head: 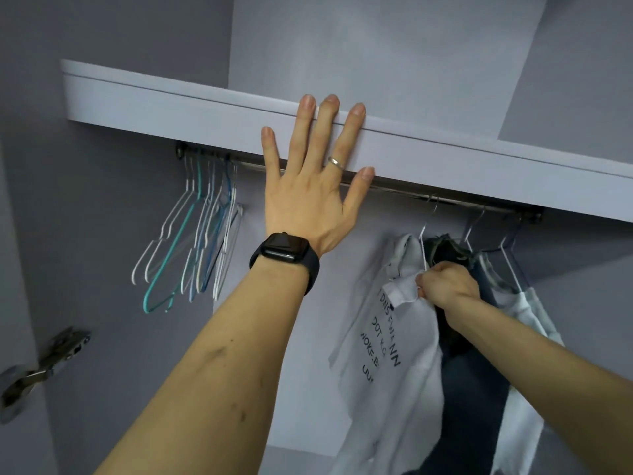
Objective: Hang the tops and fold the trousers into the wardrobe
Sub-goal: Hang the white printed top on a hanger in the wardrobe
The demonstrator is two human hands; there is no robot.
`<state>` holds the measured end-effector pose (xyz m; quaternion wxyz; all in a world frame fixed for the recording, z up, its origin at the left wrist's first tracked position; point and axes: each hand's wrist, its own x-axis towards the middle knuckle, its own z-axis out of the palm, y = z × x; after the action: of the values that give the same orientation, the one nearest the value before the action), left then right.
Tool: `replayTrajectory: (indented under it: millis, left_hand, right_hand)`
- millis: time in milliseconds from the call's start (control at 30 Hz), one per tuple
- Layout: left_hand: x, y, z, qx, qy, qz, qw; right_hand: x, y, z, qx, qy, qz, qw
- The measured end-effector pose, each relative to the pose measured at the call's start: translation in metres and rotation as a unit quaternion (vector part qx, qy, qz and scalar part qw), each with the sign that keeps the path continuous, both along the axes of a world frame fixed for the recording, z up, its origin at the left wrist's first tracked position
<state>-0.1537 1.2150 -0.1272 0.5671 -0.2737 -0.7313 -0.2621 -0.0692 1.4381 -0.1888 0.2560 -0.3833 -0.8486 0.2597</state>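
A white top with black lettering (387, 341) hangs on a wire hanger from the wardrobe rail (404, 192). My right hand (445, 282) is closed on the cloth near its collar. Behind it hang a dark top (469, 389) and another white top (527, 323) on their own hangers. My left hand (311, 186), with a ring and a black watch at the wrist, lies flat with spread fingers against the front edge of the shelf (171, 104) above the rail. It holds nothing.
Several empty wire hangers (195, 234), white, teal and blue, bunch at the rail's left end. A metal door hinge (44, 365) sticks out at the lower left. The rail between the empty hangers and the hung tops is bare.
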Motion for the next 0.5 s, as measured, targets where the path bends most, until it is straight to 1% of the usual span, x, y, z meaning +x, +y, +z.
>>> replayTrajectory:
  millis: [67,200,367,500]
  left_hand:
    - [-0.001,0.0,0.0,0.001,0.005,0.002,1.0]
    - [-0.003,0.001,-0.001,0.002,0.016,0.006,1.0]
    - [-0.006,0.002,-0.001,0.014,0.021,0.004,1.0]
    - [-0.006,0.003,-0.002,0.017,0.026,0.004,1.0]
  right_hand:
    - [-0.004,-0.003,-0.008,-0.002,0.007,0.0,1.0]
    - [0.001,-0.002,-0.021,-0.002,0.035,-0.033,0.999]
    - [0.011,0.008,-0.004,0.008,0.072,-0.067,0.995]
    - [0.002,0.021,0.023,0.021,0.041,-0.085,0.995]
